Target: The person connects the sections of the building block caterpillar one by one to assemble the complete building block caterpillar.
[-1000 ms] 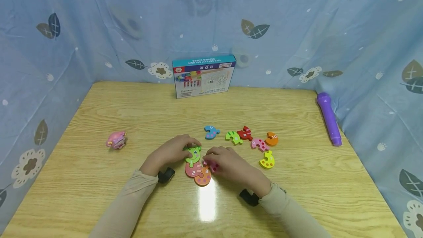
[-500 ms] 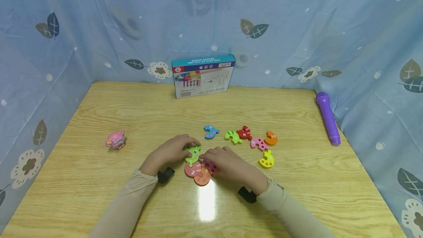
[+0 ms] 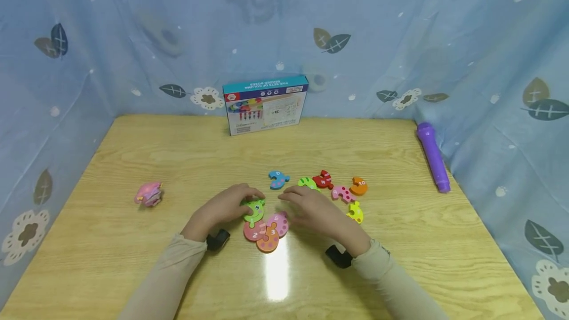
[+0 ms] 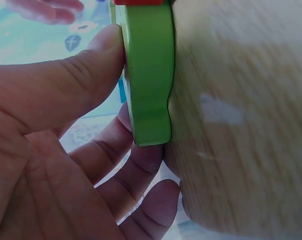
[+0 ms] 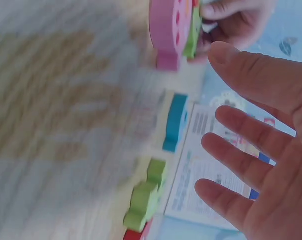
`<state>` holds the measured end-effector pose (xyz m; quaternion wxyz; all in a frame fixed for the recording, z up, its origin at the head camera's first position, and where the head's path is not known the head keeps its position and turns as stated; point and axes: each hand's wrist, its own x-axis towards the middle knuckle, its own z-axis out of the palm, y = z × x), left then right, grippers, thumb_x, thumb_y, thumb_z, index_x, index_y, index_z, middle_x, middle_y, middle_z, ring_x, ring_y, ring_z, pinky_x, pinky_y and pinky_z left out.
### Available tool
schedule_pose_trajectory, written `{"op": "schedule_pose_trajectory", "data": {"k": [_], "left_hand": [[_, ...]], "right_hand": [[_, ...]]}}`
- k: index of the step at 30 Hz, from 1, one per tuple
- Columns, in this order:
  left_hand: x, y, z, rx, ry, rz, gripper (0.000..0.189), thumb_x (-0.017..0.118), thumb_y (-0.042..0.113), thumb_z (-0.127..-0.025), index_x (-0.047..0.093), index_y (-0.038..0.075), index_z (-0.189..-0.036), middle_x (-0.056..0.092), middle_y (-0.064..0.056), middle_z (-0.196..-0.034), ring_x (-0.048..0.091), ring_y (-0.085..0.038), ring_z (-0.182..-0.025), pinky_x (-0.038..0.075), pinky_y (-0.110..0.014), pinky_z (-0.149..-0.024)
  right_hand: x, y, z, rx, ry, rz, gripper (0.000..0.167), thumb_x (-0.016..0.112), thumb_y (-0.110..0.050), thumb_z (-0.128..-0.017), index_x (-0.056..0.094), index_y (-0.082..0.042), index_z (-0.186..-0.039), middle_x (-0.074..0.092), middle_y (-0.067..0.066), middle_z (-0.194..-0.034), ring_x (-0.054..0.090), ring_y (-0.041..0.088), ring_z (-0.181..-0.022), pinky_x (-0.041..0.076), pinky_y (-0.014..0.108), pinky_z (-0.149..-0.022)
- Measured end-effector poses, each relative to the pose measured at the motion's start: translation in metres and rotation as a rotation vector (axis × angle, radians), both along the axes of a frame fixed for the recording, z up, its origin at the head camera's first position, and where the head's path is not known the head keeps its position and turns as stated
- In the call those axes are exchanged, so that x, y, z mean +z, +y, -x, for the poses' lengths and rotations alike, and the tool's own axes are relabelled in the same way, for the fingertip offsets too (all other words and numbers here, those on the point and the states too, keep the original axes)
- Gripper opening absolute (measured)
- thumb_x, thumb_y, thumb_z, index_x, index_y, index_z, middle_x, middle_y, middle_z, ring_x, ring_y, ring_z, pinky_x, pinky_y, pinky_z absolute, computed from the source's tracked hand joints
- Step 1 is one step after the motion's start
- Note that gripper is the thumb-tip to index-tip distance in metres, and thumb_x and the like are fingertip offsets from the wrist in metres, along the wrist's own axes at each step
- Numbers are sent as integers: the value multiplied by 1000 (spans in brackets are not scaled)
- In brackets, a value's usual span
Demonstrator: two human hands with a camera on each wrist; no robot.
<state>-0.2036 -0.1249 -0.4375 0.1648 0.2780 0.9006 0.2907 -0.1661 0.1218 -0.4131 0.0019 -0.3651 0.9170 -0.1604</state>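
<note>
My left hand (image 3: 225, 206) holds the green face piece (image 3: 254, 212) of a number puzzle. Its thumb lies on the piece's top face and the fingers curl at its edge (image 4: 150, 75). Joined on from there, in a curve, are a coral piece marked 2 (image 3: 253, 231), an orange 3 (image 3: 267, 242) and a pink 4 (image 3: 279, 222). Just right of the pink piece hovers my right hand (image 3: 313, 211), fingers spread and nothing in its grasp. In the right wrist view, bare space separates its fingertips from the blue piece (image 5: 176, 122) and the green striped piece (image 5: 143, 197).
Beyond the right hand lie loose pieces: blue (image 3: 278, 180), green striped (image 3: 306, 182), red (image 3: 323, 180), pink (image 3: 342, 193), orange (image 3: 359, 186) and yellow (image 3: 355, 213). A cardboard box (image 3: 266, 107) stands at the back. A pink toy (image 3: 148, 194) sits left, a purple microphone (image 3: 433, 157) right.
My right hand has let go of the pink 4 piece, now joined to the orange 3, and has moved away to the right. My left hand stays on the green face piece. The head view has shifted slightly.
</note>
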Motion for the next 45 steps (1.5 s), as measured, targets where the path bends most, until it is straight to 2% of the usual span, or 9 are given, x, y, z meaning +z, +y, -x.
{"op": "schedule_pose_trajectory", "data": {"k": [8,15,20,26,31,40,45], "left_hand": [[-2,-1,-1,-1,-5,-14,35,66,7,-83,63,17,-116,58,0,-104,54,-19,-100,43,-40,-88],[-1,0,1,-1,10,-12,36,66,7,-83,62,16,-117,58,-2,-105,54,-20,-100,43,-40,-88],[-1,1,-1,-1,-6,-15,35,66,7,-83,63,17,-117,57,0,-103,53,-18,-98,43,-38,-87],[-1,0,-3,0,-3,-27,35,66,6,-83,63,15,-116,58,-1,-103,54,-20,-98,43,-40,-87],[-3,-1,-5,4,-6,-24,35,66,6,-83,63,15,-116,58,-1,-104,54,-20,-98,43,-40,-87],[2,-1,2,-15,15,-43,35,65,7,-83,62,15,-117,58,-2,-105,54,-20,-99,43,-40,-88],[-1,-2,0,-22,-10,-37,35,65,6,-83,62,15,-117,57,-2,-106,53,-21,-100,43,-41,-88]], "right_hand": [[4,15,9,-62,20,54,54,78,-12,-73,57,-7,-123,55,6,-122,53,22,-111,45,36,-91],[8,26,30,-152,-58,96,53,74,-12,-78,53,-7,-127,51,8,-125,51,24,-114,44,37,-92],[9,30,46,-203,-110,97,55,72,-14,-80,50,-8,-130,50,9,-127,49,26,-116,42,41,-94],[7,19,69,-216,-163,90,54,70,-16,-82,49,-9,-131,50,10,-128,48,26,-116,41,41,-95],[0,11,81,-218,-197,61,54,70,-16,-82,50,-7,-131,50,10,-129,47,25,-119,39,39,-97],[-4,12,91,-196,-198,40,52,72,-18,-80,53,-9,-128,52,7,-127,46,23,-120,35,38,-101],[-4,18,85,-188,-221,54,51,71,-16,-81,53,-7,-129,51,10,-129,45,26,-121,35,41,-101]]}}
